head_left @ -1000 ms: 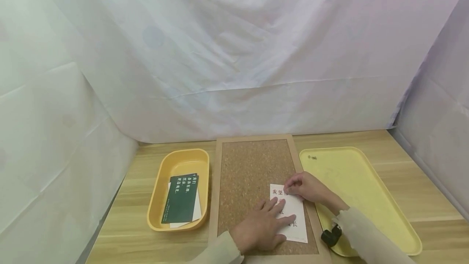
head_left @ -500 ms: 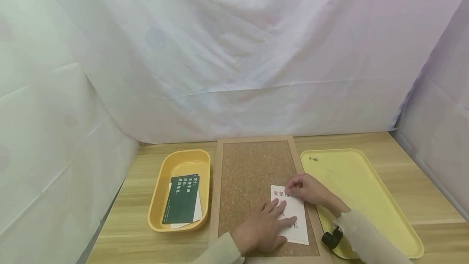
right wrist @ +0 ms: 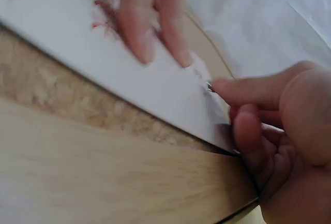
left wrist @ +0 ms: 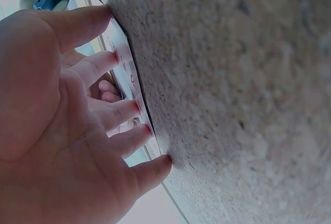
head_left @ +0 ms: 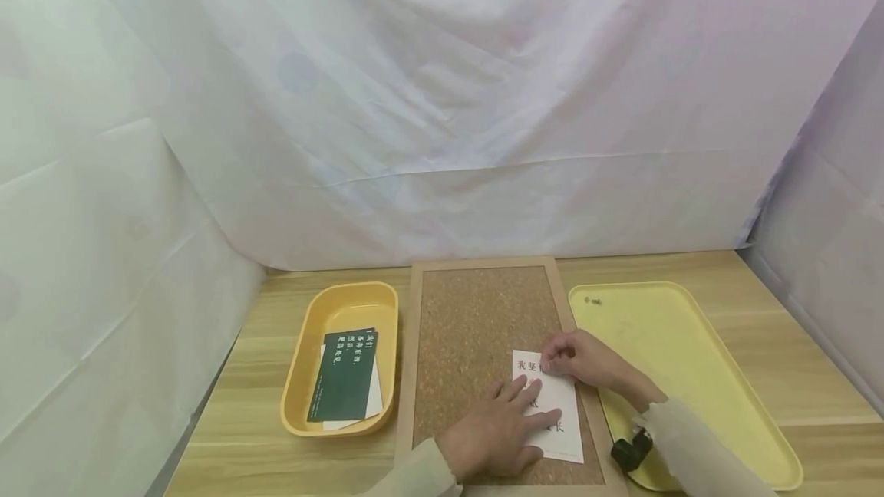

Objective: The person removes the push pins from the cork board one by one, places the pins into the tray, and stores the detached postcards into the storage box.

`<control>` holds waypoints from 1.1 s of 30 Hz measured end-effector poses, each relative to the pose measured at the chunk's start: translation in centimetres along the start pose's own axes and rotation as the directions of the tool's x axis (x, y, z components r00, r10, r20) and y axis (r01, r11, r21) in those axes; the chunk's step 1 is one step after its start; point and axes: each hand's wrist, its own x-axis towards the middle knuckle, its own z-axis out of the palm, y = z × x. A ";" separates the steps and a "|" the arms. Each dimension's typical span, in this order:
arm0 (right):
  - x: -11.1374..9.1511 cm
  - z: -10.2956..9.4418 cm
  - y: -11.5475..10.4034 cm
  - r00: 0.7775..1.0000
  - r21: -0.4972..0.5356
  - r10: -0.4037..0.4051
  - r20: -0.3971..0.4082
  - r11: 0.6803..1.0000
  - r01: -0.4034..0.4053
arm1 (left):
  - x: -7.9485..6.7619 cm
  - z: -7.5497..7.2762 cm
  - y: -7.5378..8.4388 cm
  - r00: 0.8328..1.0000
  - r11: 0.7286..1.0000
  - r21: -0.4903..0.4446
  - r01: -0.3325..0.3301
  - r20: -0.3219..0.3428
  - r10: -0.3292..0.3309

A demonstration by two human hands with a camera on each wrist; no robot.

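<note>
A white card with red and dark characters (head_left: 568, 405) lies near the lower right of a wood-framed cork board (head_left: 483, 305). My left hand (head_left: 493, 428) rests on it with fingers spread; in the left wrist view the fingertips (left wrist: 137, 107) press along the card, and the thumb reaches its edge. At the card's upper right corner, my right hand (head_left: 580, 359) has its fingers curled. In the right wrist view, its thumb (right wrist: 253, 90) and finger pinch a small shiny metal pin (right wrist: 209, 86) against the card. The fingers mostly hide the pin.
Left of the board stands a yellow-orange bin (head_left: 293, 374) holding a dark green card (head_left: 345, 382) over white ones. On the right lies a flat yellow tray (head_left: 663, 374) with tiny metal bits (head_left: 594, 301) at its far left corner. White cloth (head_left: 442, 205) hangs behind the table.
Both hands keep their places on the card. The whole head view has shifted slightly; nothing else has visibly moved.
</note>
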 end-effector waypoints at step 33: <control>-1.2 -0.4 0.6 0.999 0.154 -0.035 -0.019 0.987 0.037 | 0.2 0.2 0.1 1.000 1.000 -0.008 0.003 0.018 -0.003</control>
